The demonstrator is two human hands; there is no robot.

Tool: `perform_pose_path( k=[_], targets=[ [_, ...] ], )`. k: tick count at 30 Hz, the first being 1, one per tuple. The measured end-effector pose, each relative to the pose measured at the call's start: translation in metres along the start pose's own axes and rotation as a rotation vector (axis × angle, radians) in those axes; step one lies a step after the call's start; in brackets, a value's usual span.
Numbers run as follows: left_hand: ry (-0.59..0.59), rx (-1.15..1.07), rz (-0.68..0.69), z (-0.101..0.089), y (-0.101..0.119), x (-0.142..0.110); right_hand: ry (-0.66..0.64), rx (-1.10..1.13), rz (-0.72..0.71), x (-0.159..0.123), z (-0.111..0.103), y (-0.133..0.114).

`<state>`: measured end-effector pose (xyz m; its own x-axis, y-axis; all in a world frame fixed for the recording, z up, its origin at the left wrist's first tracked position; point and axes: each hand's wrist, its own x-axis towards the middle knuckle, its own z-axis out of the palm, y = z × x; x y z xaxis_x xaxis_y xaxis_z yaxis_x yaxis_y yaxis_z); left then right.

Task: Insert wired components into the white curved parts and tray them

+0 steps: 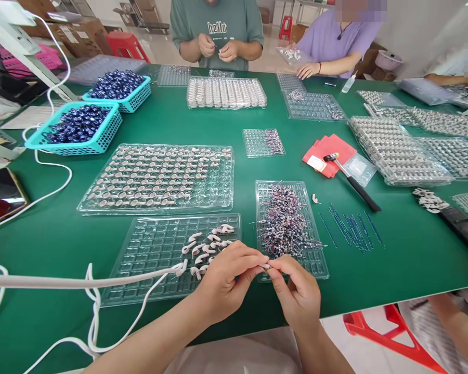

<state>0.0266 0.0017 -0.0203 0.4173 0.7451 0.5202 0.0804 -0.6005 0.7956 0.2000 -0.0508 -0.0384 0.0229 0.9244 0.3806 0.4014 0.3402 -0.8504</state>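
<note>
My left hand and my right hand meet above the table's near side, fingertips pinched together on a small white plastic piece. Most of that piece is covered by the fingers. Just behind the hands lies a clear tray heaped with small wired components, thin leads sticking out. To the left, loose white hook-shaped plastic pieces, like earbud shells, lie on another clear tray. A single similar white piece rests on the green table right of the component tray.
A filled clear tray sits farther back, with blue baskets of dark blue parts at left. White cables cross the left side. At right are a hammer, red sheets, dark thin strips and stacked trays. Co-workers sit opposite.
</note>
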Motion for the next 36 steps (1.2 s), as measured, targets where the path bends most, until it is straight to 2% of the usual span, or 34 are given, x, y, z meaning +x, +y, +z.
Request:
perform_pose_path(
  k=[5, 12, 28, 36],
  targets=[
    [0.005, -0.014, -0.039, -0.0002, 0.0014, 0.0006, 0.023, -0.086, -0.101, 0.0005, 0.0031, -0.0005],
    [0.018, -0.006, -0.070, 0.0000, 0.0009, -0.0004, 0.036, -0.118, -0.168, 0.0006, 0.0033, 0.0011],
    [-0.005, -0.034, -0.076, -0.0014, 0.0030, -0.0013, 0.031, -0.055, -0.202, -0.0011, 0.0022, 0.0035],
    [-0.029, -0.065, -0.117, -0.0023, 0.0057, 0.0004, 0.016, 0.026, -0.094, -0.0023, 0.0017, 0.0010]
  ],
)
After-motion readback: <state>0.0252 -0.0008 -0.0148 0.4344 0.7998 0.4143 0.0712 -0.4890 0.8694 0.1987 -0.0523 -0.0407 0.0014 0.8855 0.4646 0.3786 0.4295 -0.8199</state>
